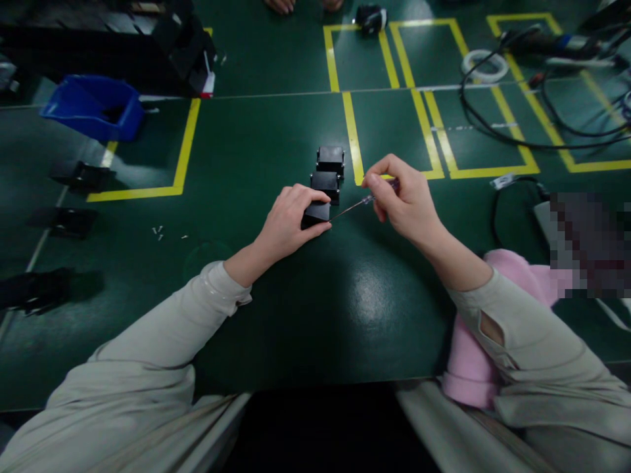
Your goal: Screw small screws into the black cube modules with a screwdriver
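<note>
My left hand (290, 220) is curled around a small black block (316, 213) on the dark green table (276, 151), fingers over its top and thumb under its near side. My right hand (404, 200) pinches a thin screwdriver (362, 202) with a purple handle. Its metal tip points left and meets the right side of the held block. Two more black blocks (329, 169) stand in a row just behind the held one.
A blue bin (93, 105) sits far left beside a large black fixture (182, 46). Black parts (81, 177) lie along the left edge, and tiny screws (158, 231) are scattered nearby. Yellow tape boxes (434, 98), black cables (517, 131) and a white tape roll (486, 64) fill the far right. Another person's hands (286, 5) show at the top.
</note>
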`<state>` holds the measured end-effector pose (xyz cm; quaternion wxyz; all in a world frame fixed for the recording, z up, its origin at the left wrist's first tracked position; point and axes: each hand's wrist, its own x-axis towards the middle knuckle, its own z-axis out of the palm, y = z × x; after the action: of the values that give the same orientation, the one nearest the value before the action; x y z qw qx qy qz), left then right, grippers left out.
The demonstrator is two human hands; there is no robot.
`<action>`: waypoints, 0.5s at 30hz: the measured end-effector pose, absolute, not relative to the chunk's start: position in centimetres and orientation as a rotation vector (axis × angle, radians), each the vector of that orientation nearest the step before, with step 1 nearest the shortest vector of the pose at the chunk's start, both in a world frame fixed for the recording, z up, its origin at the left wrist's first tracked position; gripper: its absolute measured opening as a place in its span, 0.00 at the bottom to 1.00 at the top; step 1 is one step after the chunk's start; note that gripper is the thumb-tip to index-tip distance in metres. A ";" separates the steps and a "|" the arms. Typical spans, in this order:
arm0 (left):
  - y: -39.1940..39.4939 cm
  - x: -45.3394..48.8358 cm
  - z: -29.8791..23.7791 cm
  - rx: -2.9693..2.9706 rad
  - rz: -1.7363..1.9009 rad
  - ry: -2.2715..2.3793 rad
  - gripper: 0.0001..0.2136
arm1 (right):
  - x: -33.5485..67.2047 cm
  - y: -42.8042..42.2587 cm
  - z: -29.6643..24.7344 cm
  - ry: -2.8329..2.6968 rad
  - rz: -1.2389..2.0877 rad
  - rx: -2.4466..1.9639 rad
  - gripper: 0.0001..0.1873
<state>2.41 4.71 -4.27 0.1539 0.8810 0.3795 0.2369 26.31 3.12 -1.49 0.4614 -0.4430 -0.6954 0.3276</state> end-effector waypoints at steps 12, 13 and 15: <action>4.6 2.4 -4.1 2.517 0.661 1.100 0.16 | 26.4 3.2 -1.7 -1.716 0.809 -1.054 0.13; 4.6 2.4 -4.1 2.516 0.660 1.101 0.16 | 26.4 3.1 -1.6 -1.711 0.815 -1.068 0.15; 4.6 2.4 -4.1 2.508 0.647 1.107 0.16 | 26.3 3.1 -1.4 -1.708 0.805 -1.095 0.18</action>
<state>2.43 4.61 -4.11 0.1619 0.8787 0.3877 0.2268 26.34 3.10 -1.40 0.4611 -0.4451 -0.6943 0.3274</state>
